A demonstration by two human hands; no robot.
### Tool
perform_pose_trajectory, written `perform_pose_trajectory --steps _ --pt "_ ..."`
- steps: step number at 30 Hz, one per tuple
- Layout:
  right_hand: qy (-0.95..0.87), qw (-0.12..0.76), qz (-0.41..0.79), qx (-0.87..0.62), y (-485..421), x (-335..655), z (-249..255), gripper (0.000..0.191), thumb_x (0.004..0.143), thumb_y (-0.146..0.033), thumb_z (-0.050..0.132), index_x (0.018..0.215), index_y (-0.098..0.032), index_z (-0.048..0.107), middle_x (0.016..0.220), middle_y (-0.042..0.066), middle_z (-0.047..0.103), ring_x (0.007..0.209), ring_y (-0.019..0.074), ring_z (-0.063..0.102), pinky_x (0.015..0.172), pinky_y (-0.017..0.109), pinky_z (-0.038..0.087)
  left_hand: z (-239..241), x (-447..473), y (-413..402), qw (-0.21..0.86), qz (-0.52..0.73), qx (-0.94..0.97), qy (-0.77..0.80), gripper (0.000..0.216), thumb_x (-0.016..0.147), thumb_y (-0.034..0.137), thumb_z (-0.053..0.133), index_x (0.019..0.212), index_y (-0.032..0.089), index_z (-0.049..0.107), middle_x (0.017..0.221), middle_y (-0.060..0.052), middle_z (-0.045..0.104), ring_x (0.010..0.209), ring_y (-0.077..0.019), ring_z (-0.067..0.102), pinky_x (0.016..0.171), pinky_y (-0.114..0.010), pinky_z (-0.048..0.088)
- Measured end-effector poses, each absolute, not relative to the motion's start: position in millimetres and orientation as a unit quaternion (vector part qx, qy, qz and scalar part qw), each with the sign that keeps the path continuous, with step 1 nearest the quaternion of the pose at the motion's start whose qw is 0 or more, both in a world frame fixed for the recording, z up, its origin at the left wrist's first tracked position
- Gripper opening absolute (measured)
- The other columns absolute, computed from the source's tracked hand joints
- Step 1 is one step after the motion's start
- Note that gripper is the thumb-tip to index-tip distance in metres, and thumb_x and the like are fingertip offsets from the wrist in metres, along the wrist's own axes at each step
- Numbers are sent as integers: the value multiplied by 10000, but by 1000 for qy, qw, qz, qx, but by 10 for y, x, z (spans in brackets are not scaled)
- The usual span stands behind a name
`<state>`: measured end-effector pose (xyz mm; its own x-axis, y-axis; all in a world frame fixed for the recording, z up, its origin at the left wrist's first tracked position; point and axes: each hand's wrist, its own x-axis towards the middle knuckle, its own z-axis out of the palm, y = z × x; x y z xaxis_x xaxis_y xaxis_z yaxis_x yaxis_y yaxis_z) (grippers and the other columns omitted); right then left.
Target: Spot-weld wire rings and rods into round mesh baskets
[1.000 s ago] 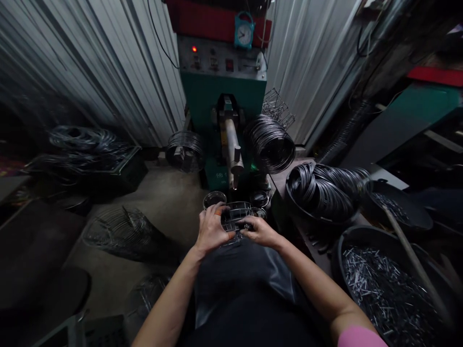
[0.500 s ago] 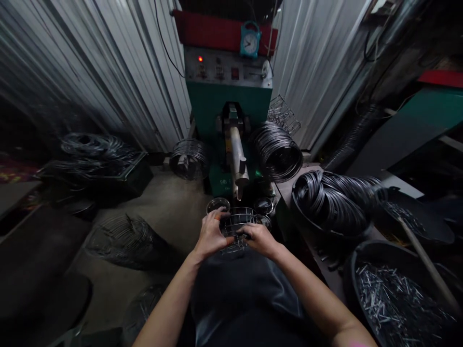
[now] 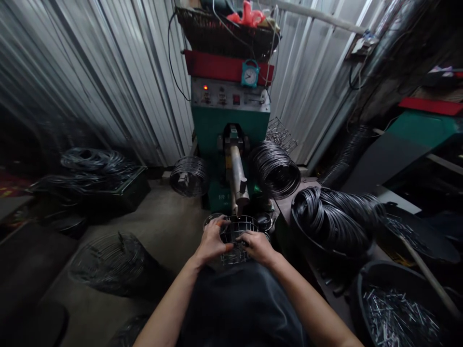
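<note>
A small round wire basket (image 3: 237, 259) is held under the electrode of a green spot welder (image 3: 207, 126). My left hand (image 3: 212, 244) grips its left side, thumb and fingers spread around the wires, with an orange band on a finger and another on the thumb. On the right, my right hand (image 3: 258, 246) has its fingers pinched together at the basket's near wires. Whether they grip the basket itself or a small piece is hidden. Just beyond the hands, the welder's metal arm (image 3: 238, 168) points down toward the basket's far rim.
Wire coils (image 3: 277, 168) hang right of the welder, and a wire ring bundle (image 3: 189, 176) hangs left. A tub of wire rings (image 3: 331, 217) and a bin of short wire pieces (image 3: 400, 313) stand at right. A stack of wire frames (image 3: 112, 262) lies on the left floor.
My view has tilted up, so the welder sits lower and a basket with a red bag shows above it. Both hands keep nearly the same hold on the wire basket.
</note>
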<state>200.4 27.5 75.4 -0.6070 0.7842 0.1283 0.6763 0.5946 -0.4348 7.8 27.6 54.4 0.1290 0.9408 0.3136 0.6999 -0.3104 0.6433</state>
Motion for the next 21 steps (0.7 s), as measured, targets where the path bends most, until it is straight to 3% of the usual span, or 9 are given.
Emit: perform_pose_trajectory --steps 7,15,21 --pt "-869 182 178 -425 404 1983 808 175 810 -139 558 929 -210 665 952 46 686 879 156 642 737 219 449 694 128 410 201 341 715 576 539 497 260 737 1009 211 577 1144 -73 602 1068 -260 562 907 -409 453" --pt "-864 156 140 -458 414 1959 765 248 817 -129 527 1006 -235 649 1037 44 674 930 168 633 763 227 452 667 144 454 173 337 710 594 540 510 228 720 1029 202 576 1228 -102 556 1165 -281 502 971 -435 405" --pt "-848 178 134 -481 535 1894 781 236 831 -142 517 1007 -232 646 1025 52 678 911 169 637 764 233 460 673 108 643 191 344 699 597 551 505 240 729 1035 223 580 1193 -77 583 1105 -268 550 926 -407 447"
